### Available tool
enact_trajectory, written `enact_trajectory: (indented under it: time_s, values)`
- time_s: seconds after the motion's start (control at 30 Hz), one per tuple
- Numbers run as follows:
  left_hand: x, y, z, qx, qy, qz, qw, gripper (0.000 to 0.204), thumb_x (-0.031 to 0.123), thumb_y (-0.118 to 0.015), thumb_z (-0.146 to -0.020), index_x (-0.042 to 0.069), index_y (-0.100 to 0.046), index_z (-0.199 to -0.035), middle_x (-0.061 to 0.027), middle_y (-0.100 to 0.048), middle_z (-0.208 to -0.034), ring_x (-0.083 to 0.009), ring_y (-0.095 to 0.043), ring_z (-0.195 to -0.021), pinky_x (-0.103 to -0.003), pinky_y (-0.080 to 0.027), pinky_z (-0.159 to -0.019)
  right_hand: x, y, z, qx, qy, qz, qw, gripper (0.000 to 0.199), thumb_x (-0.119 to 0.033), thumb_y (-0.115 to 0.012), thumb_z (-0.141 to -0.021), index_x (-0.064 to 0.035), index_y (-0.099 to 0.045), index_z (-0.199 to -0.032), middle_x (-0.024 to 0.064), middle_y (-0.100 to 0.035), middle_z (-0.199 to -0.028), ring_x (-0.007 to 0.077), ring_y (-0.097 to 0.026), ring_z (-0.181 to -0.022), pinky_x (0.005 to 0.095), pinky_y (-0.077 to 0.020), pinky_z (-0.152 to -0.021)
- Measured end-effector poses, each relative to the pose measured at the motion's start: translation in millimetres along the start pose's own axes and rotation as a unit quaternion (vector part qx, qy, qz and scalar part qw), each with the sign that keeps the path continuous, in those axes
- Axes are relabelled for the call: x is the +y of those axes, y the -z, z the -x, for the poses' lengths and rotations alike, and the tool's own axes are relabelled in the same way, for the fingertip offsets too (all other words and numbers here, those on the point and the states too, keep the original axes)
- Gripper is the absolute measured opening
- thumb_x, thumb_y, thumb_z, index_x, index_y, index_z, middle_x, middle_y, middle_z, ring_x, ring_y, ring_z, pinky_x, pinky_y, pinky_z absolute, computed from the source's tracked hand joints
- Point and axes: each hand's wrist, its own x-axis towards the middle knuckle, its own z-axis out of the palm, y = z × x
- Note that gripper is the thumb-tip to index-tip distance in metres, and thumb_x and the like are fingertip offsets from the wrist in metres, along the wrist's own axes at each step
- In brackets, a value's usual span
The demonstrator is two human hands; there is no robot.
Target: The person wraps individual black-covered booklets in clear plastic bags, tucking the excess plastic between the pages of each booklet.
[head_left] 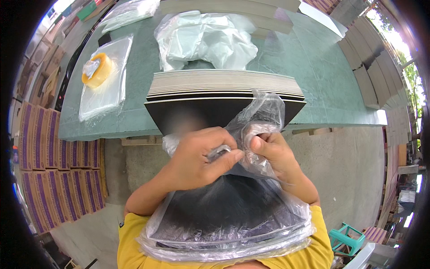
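A transparent plastic bag (224, 244) is around a flat black panel (224, 206) close to my chest. My left hand (201, 157) pinches the gathered film at the bag's upper end, thumb against fingers. Beside it, my right hand (271, 150) grips a crumpled bunch of the same film, part of which stands up above the fist. Just beyond both hands, a stack of black panels with pale edges (224, 85) rests at the near edge of the green table (331, 96). The front panel of that stack is partly hidden by my hands and the film.
Loose plastic film (206, 40) is heaped behind the stack. At left, a yellow tape roll (97, 71) lies on flat plastic bags (109, 94). Brown cartons (62, 166) are piled left of the table. A green stool (347, 240) stands on the floor at lower right.
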Motion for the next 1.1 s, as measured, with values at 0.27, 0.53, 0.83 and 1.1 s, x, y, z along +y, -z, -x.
enact_trajectory:
  time_s: [0.27,0.53,0.83,1.1]
  values:
    - [-12,1,0,-0.013,-0.009,-0.001,1.000,0.011,0.010,-0.061,-0.074,0.001,-0.054,-0.076,-0.0094,-0.053,-0.070,-0.0198,-0.051,-0.059,-0.028,-0.039,-0.055,-5,3,5,-0.017,-0.016,0.000,1.000,0.028,0.004,-0.066,-0.067,0.0009,-0.052,-0.091,0.0077,-0.057,-0.084,0.0132,-0.057,-0.074,0.0241,-0.0472,-0.065]
    - [-12,-5,5,-0.034,0.001,-0.021,0.999,0.012,0.008,-0.063,-0.069,0.000,-0.054,-0.070,-0.0096,-0.050,-0.065,-0.0202,-0.050,-0.057,-0.028,-0.037,-0.051,6,18,-1,0.033,0.047,-0.041,0.998,0.016,-0.010,-0.062,-0.076,-0.0014,-0.054,-0.086,0.0046,-0.057,-0.073,0.0123,-0.056,-0.067,0.0231,-0.0462,-0.060]
    - [-21,-7,8,-0.025,-0.002,-0.029,0.999,0.012,0.007,-0.060,-0.069,0.000,-0.051,-0.071,-0.0110,-0.050,-0.066,-0.0221,-0.050,-0.054,-0.030,-0.037,-0.047,-4,16,7,-0.021,0.104,0.308,0.946,0.016,-0.011,-0.067,-0.074,0.0012,-0.061,-0.082,0.0009,-0.057,-0.072,0.0048,-0.049,-0.066,0.0195,-0.0401,-0.058]
    - [-25,-7,9,-0.026,0.007,-0.036,0.999,0.013,0.008,-0.060,-0.069,-0.001,-0.051,-0.071,-0.0113,-0.050,-0.064,-0.0215,-0.050,-0.054,-0.029,-0.038,-0.047,-6,9,3,0.016,0.112,0.261,0.959,0.015,-0.013,-0.059,-0.081,0.0013,-0.061,-0.079,0.0007,-0.059,-0.071,0.0038,-0.050,-0.066,0.0182,-0.0391,-0.058]
